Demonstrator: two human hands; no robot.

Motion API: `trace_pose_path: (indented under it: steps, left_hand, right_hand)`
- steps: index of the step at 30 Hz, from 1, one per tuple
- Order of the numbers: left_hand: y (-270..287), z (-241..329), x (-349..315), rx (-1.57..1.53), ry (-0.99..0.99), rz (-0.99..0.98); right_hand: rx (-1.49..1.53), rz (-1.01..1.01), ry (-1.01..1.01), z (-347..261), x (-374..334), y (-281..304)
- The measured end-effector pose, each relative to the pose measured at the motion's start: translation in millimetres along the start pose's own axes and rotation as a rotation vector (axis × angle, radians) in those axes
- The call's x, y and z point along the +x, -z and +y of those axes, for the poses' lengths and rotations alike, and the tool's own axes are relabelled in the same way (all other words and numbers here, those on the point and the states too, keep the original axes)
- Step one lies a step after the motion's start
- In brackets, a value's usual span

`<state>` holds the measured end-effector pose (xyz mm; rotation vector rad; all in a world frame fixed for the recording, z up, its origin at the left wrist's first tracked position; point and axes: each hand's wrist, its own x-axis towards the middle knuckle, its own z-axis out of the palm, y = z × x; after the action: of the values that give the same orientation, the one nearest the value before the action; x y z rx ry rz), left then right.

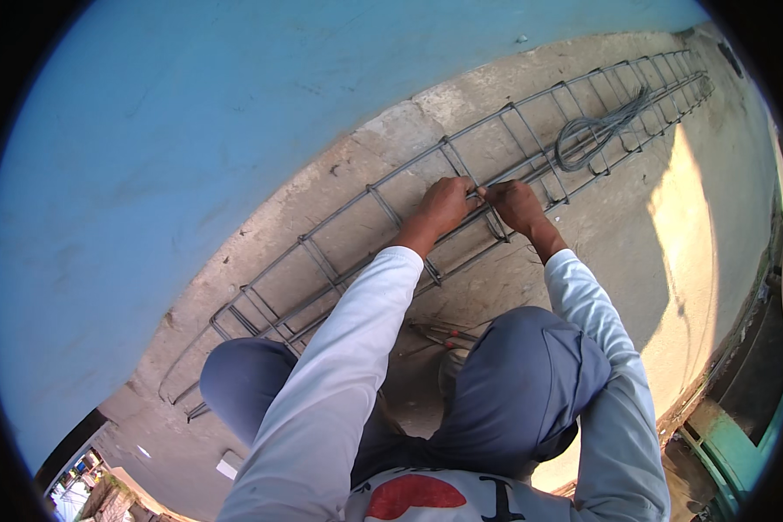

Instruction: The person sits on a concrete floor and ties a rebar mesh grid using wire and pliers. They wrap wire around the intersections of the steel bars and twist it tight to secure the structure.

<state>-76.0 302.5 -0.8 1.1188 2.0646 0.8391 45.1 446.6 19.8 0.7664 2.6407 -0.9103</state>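
A long steel rebar cage (413,209), built of lengthwise bars and square stirrups, lies slantwise across the ground in front of me. Near its middle, my left hand (446,206) is closed, fingertips pinched at one of the inner bars. Close beside it on the right, my right hand (515,207) is also closed, its fingertips almost meeting the left ones at the same bar. Whatever small thing sits between the fingers is hidden. A looped bundle of thin tie wire (602,135) rests on the cage beyond my right hand.
A blue wall (191,157) rises along the cage's far side. Between my knees, a hand tool with reddish-orange handle parts (448,332) lies on the concrete floor (600,278). Loose bar ends (187,404) stick out at the left. Green metalwork (726,444) stands at the lower right.
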Motion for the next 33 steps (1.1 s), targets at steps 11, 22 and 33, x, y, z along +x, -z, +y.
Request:
trace_pose_path:
  steps: [11, 22, 33]
  left_hand:
    - [-31.5, 16.1, -1.9, -0.056, 0.311, 0.260]
    - [-19.1, -5.5, -1.7, -0.946, 0.390, 0.418]
    - [-44.4, 40.6, -22.9, -0.274, 0.141, 0.749]
  right_hand:
    - [-0.232, 0.086, -0.006, -19.7, -8.6, -2.9]
    - [-0.170, 0.063, -0.006, -26.6, -6.2, -6.8]
    - [-0.153, 0.098, 0.028, -3.0, -2.0, -15.6]
